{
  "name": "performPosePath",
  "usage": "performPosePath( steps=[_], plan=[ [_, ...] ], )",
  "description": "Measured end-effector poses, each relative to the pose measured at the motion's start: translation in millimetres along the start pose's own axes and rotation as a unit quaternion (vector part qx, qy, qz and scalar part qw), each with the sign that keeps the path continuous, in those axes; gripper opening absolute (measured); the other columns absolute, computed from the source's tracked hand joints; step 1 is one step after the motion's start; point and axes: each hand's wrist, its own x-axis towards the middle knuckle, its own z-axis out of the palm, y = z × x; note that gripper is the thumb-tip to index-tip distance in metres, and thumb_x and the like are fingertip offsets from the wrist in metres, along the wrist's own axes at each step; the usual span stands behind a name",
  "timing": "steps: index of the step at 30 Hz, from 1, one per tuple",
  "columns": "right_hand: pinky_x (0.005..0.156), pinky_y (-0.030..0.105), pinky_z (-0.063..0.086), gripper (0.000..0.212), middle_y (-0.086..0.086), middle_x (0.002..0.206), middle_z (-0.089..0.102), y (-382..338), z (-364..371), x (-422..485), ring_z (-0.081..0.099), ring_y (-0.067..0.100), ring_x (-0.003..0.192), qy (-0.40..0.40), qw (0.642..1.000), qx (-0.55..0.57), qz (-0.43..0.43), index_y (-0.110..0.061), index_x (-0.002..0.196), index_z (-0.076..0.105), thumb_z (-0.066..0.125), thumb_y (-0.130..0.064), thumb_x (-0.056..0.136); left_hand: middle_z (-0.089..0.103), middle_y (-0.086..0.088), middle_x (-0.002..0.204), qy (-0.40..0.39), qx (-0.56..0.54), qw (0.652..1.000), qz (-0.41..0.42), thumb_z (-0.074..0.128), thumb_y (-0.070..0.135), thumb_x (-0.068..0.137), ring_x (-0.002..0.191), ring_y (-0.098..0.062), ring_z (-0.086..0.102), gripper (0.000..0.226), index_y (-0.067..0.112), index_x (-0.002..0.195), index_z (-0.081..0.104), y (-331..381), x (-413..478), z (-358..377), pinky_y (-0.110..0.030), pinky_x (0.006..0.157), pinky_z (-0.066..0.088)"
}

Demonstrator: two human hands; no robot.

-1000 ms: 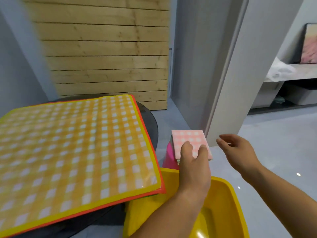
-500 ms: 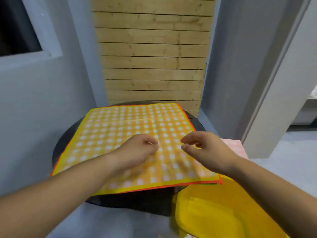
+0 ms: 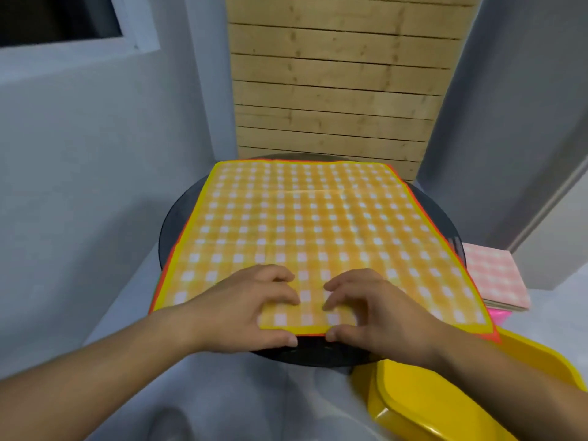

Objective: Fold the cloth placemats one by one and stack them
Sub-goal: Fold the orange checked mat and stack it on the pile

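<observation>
A yellow checked placemat (image 3: 305, 227) lies spread flat on a round dark table (image 3: 178, 214), with an orange-edged mat showing under its borders. My left hand (image 3: 248, 307) and my right hand (image 3: 372, 308) sit side by side at the mat's near edge. Each pinches that edge, fingers curled on top and thumb under it. A folded pink checked placemat (image 3: 496, 278) rests on a pink stand to the right of the table.
A yellow plastic tub (image 3: 451, 396) stands at the lower right, close under my right forearm. Grey walls close in on the left and right, and a wooden slat panel (image 3: 337, 81) stands behind the table.
Both hands left the pink folded mat at the right and came down onto the yellow mat's near edge, now pinching it. The view swung left to centre on the table.
</observation>
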Motion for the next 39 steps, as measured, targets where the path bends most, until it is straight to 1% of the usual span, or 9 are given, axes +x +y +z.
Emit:
performPosePath(
  steps=[4,7,12,16,21,26,32,35,39],
  plan=[
    [0.106,0.023,0.031,0.038,-0.024,0.129,0.047,-2.2,6.5,-2.7,0.034,-0.005,0.126,-0.009,1.0,-0.011,-0.004,-0.042,0.1,0.067,0.077,-0.06,0.069,0.031,0.023,0.152,0.015,-0.015,1.0,0.014,0.069,0.068,0.079,0.14,0.002,0.025,0.058,0.044,0.131,0.058,-5.4,-1.4,2.8,-0.014,0.112,0.019],
    [0.105,0.021,0.032,0.036,-0.027,0.128,0.046,-2.0,7.4,-2.3,0.033,-0.008,0.124,-0.006,1.0,-0.007,-0.004,-0.042,0.1,0.068,0.077,-0.061,0.07,0.034,0.022,0.152,0.022,-0.019,0.999,0.02,0.069,0.067,0.08,0.139,0.003,0.027,0.054,0.043,0.128,0.061,-7.9,-2.1,3.8,-0.012,0.11,0.019],
    [0.101,0.016,0.032,0.032,-0.028,0.126,0.05,-1.6,8.1,-1.3,0.036,-0.008,0.123,0.004,1.0,0.024,0.012,-0.04,0.096,0.07,0.081,-0.055,0.07,0.034,0.023,0.151,0.023,-0.033,0.999,0.022,0.068,0.067,0.082,0.139,0.004,0.027,0.049,0.044,0.125,0.063,-8.5,-1.7,5.4,-0.018,0.113,0.023],
    [0.1,0.013,0.031,0.034,-0.028,0.125,0.05,-2.1,7.4,-0.9,0.036,-0.01,0.122,0.005,0.999,0.033,0.023,-0.04,0.097,0.07,0.082,-0.055,0.068,0.035,0.027,0.149,0.02,-0.061,0.998,0.007,0.069,0.064,0.082,0.138,0.009,0.027,0.046,0.044,0.123,0.064,-9.0,-1.8,3.8,-0.014,0.111,0.023],
    [0.102,0.017,0.033,0.034,-0.028,0.124,0.051,-3.4,7.9,-2.1,0.037,-0.009,0.123,0.005,0.999,0.031,0.026,-0.04,0.097,0.07,0.08,-0.056,0.07,0.037,0.031,0.146,0.017,-0.079,0.997,-0.005,0.069,0.063,0.083,0.134,0.014,0.028,0.042,0.044,0.121,0.065,-8.8,-3.0,3.1,-0.007,0.106,0.023],
    [0.104,0.023,0.037,0.023,-0.027,0.122,0.053,-4.8,6.2,-2.2,0.04,-0.008,0.122,0.012,0.999,0.041,0.031,-0.039,0.095,0.071,0.077,-0.052,0.077,0.039,0.03,0.145,0.018,-0.089,0.996,-0.009,0.069,0.062,0.084,0.135,0.012,0.03,0.041,0.043,0.12,0.065,-8.7,-3.0,3.4,-0.014,0.11,0.027],
    [0.1,0.025,0.04,0.011,-0.028,0.117,0.055,-8.4,4.0,0.1,0.042,-0.008,0.117,0.013,0.998,0.043,0.045,-0.036,0.081,0.074,0.071,-0.046,0.085,0.041,0.03,0.144,0.023,-0.095,0.995,-0.012,0.065,0.06,0.087,0.133,0.016,0.029,0.04,0.041,0.122,0.065,-7.5,-2.3,1.1,-0.001,0.101,0.021],
    [0.095,0.023,0.044,0.012,-0.027,0.114,0.058,-11.3,2.7,1.2,0.045,-0.009,0.113,0.017,0.998,0.037,0.054,-0.033,0.083,0.075,0.069,-0.044,0.087,0.049,0.027,0.138,0.027,-0.098,0.995,-0.006,0.069,0.056,0.087,0.129,0.017,0.035,0.038,0.037,0.119,0.068,-5.0,-3.1,-3.0,0.003,0.098,0.022],
    [0.087,0.014,0.045,0.013,-0.023,0.109,0.062,-19.8,-8.3,3.3,0.052,-0.01,0.105,0.055,0.997,0.026,0.05,-0.031,0.083,0.074,0.068,-0.041,0.088,0.064,0.024,0.118,0.042,-0.142,0.989,-0.021,0.077,0.047,0.084,0.117,0.013,0.05,0.021,0.032,0.098,0.077,-0.2,-6.5,-14.0,0.0,0.094,0.034]
  ],
)
